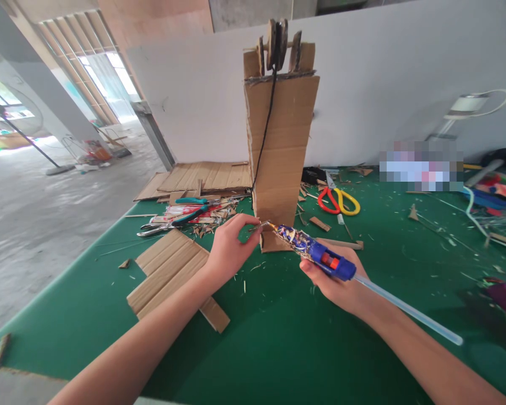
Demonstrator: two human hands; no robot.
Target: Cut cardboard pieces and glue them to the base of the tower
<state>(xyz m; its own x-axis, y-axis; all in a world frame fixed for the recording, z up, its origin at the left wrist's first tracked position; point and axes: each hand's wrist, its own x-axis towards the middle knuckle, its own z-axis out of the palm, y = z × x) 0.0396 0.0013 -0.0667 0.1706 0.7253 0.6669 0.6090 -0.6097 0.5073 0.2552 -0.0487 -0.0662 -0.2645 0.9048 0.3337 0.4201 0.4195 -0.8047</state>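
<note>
A blue hot glue gun (306, 244) is gripped in my right hand (335, 281), with a long clear glue stick (409, 312) sticking out of its back end. Dried glue and bits coat its front, and the nozzle points left. At the nozzle tip, my left hand (235, 244) pinches a small thin piece (259, 226), too small to make out. Just behind both hands stands a tall cardboard tower (281, 135). Cardboard wheels (277, 45) sit at its top, and a black cord (265, 140) hangs down from them.
Left on the green table (253, 354) lie cardboard pieces (168, 273), teal-handled pliers (189, 211) and wooden sticks. Scissors (337, 201) with red and yellow handles lie right of the tower. Scraps are scattered about. A white lamp (468, 104) stands at the back right, before a white panel.
</note>
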